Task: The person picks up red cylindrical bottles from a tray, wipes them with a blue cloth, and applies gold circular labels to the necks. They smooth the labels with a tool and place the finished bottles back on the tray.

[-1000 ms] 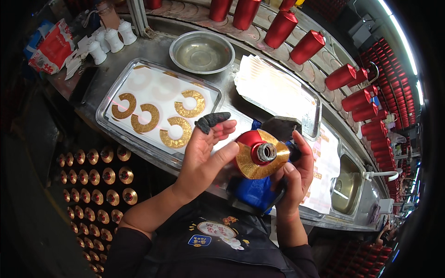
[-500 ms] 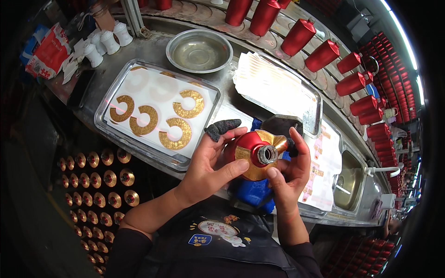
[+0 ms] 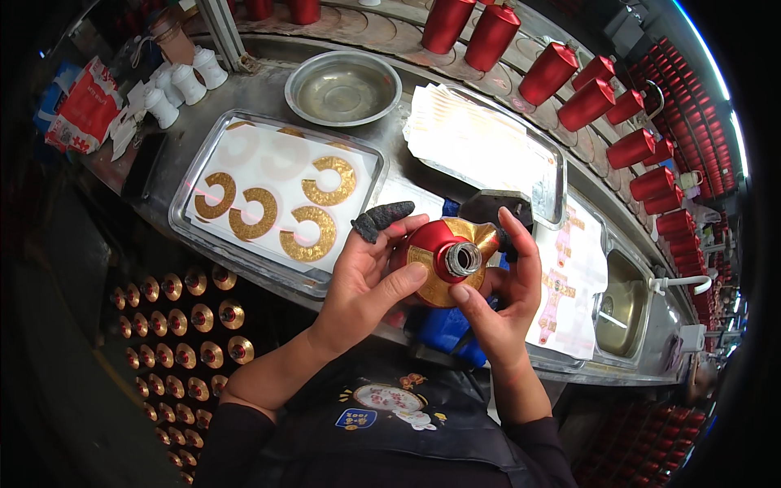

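Note:
Between both hands I hold a red bottle (image 3: 426,238), its threaded neck facing up toward me. A gold C-shaped label (image 3: 440,291) curves round its shoulder, and one end (image 3: 482,234) stands off the surface near my right fingers. My left hand (image 3: 368,281) grips the bottle's left side, thumb pressed on the label, with a dark cover on one finger. My right hand (image 3: 506,305) is closed on the other side, its thumb below the neck and forefinger raised. The bottle's lower body is hidden beneath. Behind it are a black pad (image 3: 498,205) and a blue support (image 3: 447,332).
Left of my hands, a metal tray (image 3: 185,213) bears a sheet with several gold C-shaped labels. Beyond it stands a metal bowl (image 3: 343,124). A second tray (image 3: 558,203) holds stacked sheets. Red bottles (image 3: 493,39) line the conveyor. A sink (image 3: 625,325) lies right; gold-topped bottles (image 3: 202,317) stand lower left.
The red bottles on the conveyor have shifted to the right. My thumbs have moved slightly along the gold label, while both hands keep hold of the bottle.

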